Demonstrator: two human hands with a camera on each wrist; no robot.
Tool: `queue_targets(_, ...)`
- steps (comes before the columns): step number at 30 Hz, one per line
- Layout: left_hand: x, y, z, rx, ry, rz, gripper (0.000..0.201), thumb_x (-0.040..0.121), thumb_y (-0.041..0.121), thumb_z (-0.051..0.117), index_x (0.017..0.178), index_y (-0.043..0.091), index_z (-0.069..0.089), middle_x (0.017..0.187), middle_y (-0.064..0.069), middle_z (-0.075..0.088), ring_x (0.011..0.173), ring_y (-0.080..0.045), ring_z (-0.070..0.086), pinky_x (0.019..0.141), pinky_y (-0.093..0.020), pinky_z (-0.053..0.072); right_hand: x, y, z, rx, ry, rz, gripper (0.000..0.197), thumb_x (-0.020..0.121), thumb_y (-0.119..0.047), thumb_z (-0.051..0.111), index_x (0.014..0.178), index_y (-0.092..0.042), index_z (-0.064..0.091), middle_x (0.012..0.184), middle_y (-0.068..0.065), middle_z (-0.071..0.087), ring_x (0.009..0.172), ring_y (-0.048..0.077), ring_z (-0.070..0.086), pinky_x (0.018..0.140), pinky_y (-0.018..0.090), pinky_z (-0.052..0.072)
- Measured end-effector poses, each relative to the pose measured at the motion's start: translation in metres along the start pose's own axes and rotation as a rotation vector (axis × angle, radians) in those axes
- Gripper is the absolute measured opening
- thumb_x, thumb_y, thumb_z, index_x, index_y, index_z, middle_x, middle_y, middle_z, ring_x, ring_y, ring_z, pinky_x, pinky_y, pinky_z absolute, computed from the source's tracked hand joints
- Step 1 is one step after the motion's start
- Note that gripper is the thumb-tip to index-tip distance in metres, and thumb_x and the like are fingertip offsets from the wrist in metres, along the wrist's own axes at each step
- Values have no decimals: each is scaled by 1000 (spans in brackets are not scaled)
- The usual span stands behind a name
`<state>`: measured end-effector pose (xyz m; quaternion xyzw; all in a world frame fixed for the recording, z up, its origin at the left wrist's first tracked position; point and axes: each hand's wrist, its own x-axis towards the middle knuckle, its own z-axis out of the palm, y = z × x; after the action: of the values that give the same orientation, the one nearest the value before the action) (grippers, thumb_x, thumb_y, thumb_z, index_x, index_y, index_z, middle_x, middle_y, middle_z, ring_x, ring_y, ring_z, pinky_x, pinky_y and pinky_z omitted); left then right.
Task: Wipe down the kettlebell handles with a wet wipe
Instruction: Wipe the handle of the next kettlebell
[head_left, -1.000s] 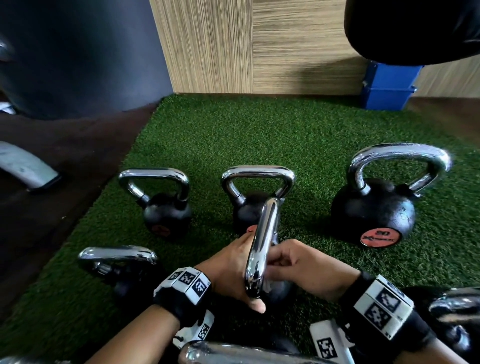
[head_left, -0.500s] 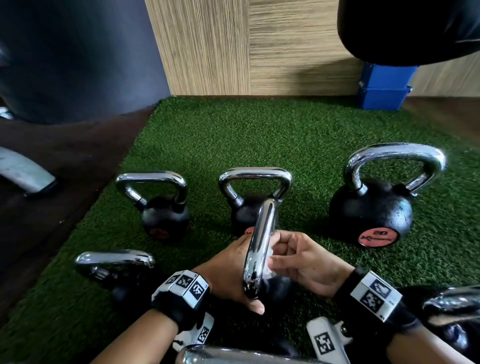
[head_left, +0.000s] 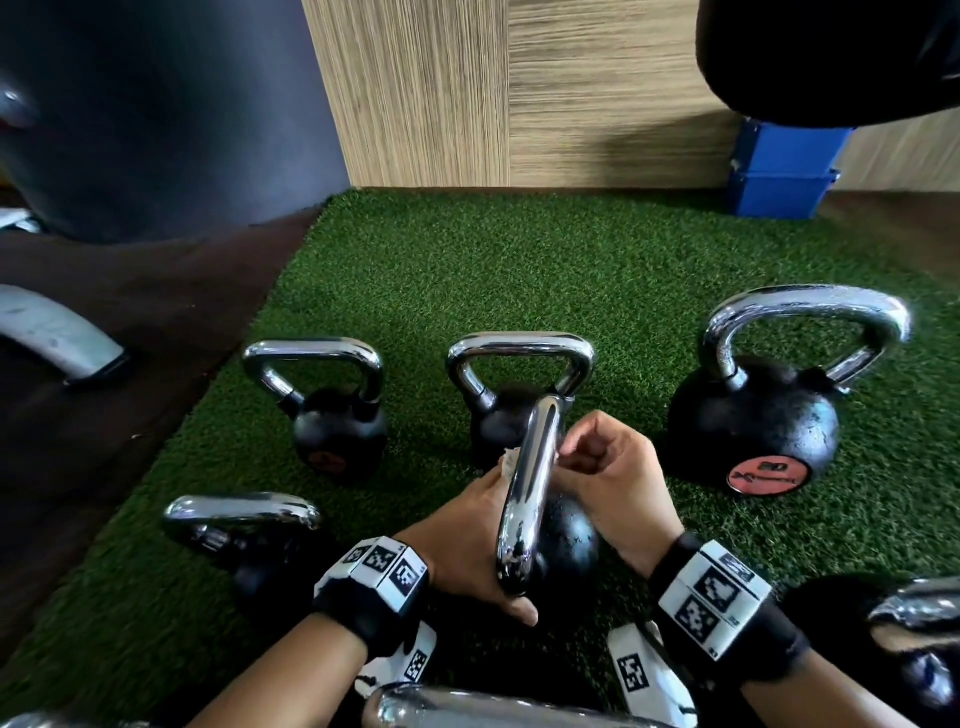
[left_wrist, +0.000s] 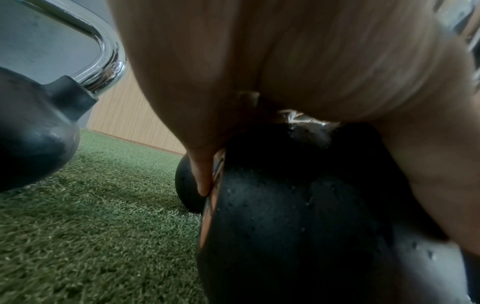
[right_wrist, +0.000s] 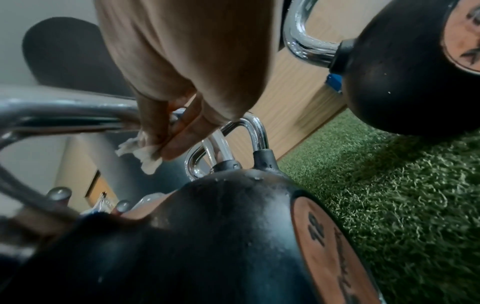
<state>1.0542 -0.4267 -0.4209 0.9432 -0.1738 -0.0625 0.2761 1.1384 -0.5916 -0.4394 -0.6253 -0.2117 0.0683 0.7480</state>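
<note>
The right hand (head_left: 608, 483) pinches a white wet wipe (right_wrist: 141, 152) between curled fingers and thumb, against the far upper part of the chrome handle (head_left: 527, 493) of the near middle kettlebell (head_left: 566, 540). From the head view only a scrap of the wipe shows beside the handle; the right wrist view shows it crumpled under the fingertips. The left hand (head_left: 467, 540) lies against the left side of that kettlebell, thumb reaching under the near end of the handle. The left wrist view shows the palm over the black ball and one finger down its side, but whether the fingers curl round anything is hidden.

Half a second ago the right hand sat lower on the handle; it has since risen toward the far bend, and the left hand has stayed put.

On the green turf (head_left: 519, 270) three more kettlebells stand in a far row, the right one (head_left: 753, 421) largest. Others at the near left, right and bottom edges are cut off.
</note>
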Motion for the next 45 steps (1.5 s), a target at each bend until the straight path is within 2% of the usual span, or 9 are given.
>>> queue_targets(8, 4, -8, 2, -57, -5, 23, 118, 55, 28, 101, 150, 9, 33, 141, 7, 28, 130, 4, 20, 115, -1, 5, 3, 1, -1, -506, 188, -231, 35, 66, -17, 93, 77, -25, 61, 72, -14, 71, 64, 2, 67, 60, 20, 56)
queue_targets(14, 3, -13, 6, -123, 9, -11, 118, 55, 30, 101, 137, 52, 19, 137, 24, 26, 141, -5, 26, 120, -18, 20, 6, 2, 2, -585, 239, -331, 32, 70, -19, 89, 86, -18, 61, 73, -17, 69, 68, 0, 69, 62, 12, 54)
queue_targets(17, 3, -15, 8, -98, 12, 7, 116, 57, 28, 100, 130, 58, 15, 138, 23, 22, 137, -2, 21, 113, 0, 9, 14, -1, 4, -575, 301, -199, 40, 71, -28, 87, 92, -28, 53, 69, -17, 70, 62, -3, 68, 59, 17, 56)
queue_targets(23, 0, -14, 8, -37, -2, 52, 121, 62, 34, 98, 135, 53, 4, 140, 33, 5, 131, 11, 7, 109, 4, -7, 21, -1, 7, -625, 333, -80, 53, 69, -30, 88, 99, -30, 43, 61, -12, 69, 54, -2, 64, 56, 21, 51)
queue_targets(28, 0, -11, 7, -8, 30, 41, 122, 59, 35, 99, 155, 12, 27, 156, -6, 31, 145, -15, 23, 119, -6, 5, 23, -1, 13, -644, 329, 38, 63, 62, -40, 90, 101, -25, 43, 61, -3, 65, 47, 6, 58, 42, 7, 39)
queue_targets(33, 0, -10, 5, 183, -23, 30, 112, 63, 50, 93, 152, 13, 38, 158, -7, 31, 146, -17, 22, 117, -6, 3, 24, -1, 18, -688, 249, 93, 56, 74, -30, 85, 107, -15, 43, 69, 5, 62, 55, 19, 54, 51, 22, 42)
queue_targets(36, -1, -5, -4, 238, -189, -106, 119, 60, 60, 90, 155, 28, 26, 159, 13, 21, 148, -14, 23, 123, -32, 26, 22, -10, 12, -742, 117, 31, 53, 79, -11, 78, 122, -9, 47, 69, 2, 60, 61, 25, 58, 62, 34, 49)
queue_targets(41, -21, 11, -51, -65, -149, -197, 72, 53, 87, 75, 117, 76, 44, 135, 27, 61, 120, 8, 58, 106, -33, 48, 24, -33, -9, -876, -174, -103, 84, 74, -5, 77, 146, -34, 45, 68, -13, 66, 56, -3, 59, 64, 2, 43)
queue_targets(45, -22, 27, -63, -43, 7, -159, 64, 63, 95, 60, 121, 72, 46, 128, 23, 67, 115, 8, 61, 100, -27, 51, 35, -48, -8, -1001, -258, -244, 58, 81, -6, 71, 133, -30, 64, 107, -10, 74, 86, 3, 69, 83, 2, 42)
